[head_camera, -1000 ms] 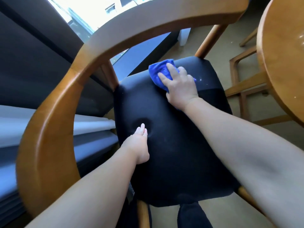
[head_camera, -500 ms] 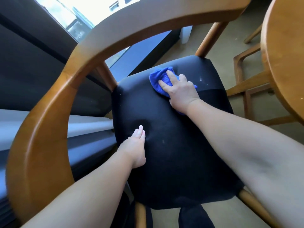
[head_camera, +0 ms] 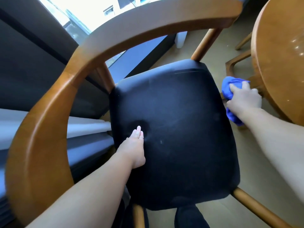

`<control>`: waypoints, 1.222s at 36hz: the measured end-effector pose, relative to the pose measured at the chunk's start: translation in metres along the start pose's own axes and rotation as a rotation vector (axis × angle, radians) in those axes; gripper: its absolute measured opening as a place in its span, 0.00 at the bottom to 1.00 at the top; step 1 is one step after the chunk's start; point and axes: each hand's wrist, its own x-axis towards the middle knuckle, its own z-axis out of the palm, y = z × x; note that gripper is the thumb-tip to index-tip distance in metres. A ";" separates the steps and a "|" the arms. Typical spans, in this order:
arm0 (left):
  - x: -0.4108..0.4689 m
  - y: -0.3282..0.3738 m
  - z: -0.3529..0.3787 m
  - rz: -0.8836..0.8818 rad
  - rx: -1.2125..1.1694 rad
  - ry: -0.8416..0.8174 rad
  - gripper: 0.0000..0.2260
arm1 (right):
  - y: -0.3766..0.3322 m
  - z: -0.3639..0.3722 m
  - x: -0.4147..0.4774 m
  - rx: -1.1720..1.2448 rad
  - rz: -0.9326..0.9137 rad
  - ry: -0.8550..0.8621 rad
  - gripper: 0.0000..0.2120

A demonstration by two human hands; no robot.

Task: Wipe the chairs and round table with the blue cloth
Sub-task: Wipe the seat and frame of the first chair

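The wooden armchair point(head_camera: 115, 41) with its broad curved back rail filled most of the view from above, and the left hand point(head_camera: 134, 150) rested flat on its black padded seat point(head_camera: 177, 129), near the seat's left edge. That hand's fingers point(head_camera: 139, 130) were straight and held together, released from any grasp, and their tips pressed a shallow dimple into the padding. A few pale specks and faint smears showed on the dark seat. The right hand point(head_camera: 245, 99) was off the seat, just beyond its right edge, in the gap between the armchair and the round wooden desk point(head_camera: 279, 55). Its fingers were clenched round the blue cloth point(head_camera: 230, 89), which was bunched into a wad. One lump bulged out past the thumb and a loose tail hung below the wrist. The cloth sat just beside the seat's rim, above the beige floor point(head_camera: 256, 158); whether it touched the rim or the frame could not be told. The desk's glossy top carried small glints of light, and part of a second wooden chair frame point(head_camera: 236, 60) stood beneath its edge. A bright window point(head_camera: 92, 9) lay beyond the back rail at the upper left, and the person's dark trouser legs point(head_camera: 189, 218) showed at the bottom edge.
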 end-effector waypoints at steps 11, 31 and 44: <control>0.000 0.003 -0.001 0.014 0.007 0.007 0.38 | -0.107 -0.038 -0.007 0.096 -0.394 0.252 0.31; -0.001 -0.006 -0.003 0.043 -0.029 0.014 0.38 | -0.138 -0.037 0.026 -0.089 -0.497 0.124 0.29; -0.004 -0.003 -0.004 0.035 -0.043 0.050 0.38 | -0.026 -0.025 0.005 -0.018 -0.110 0.057 0.20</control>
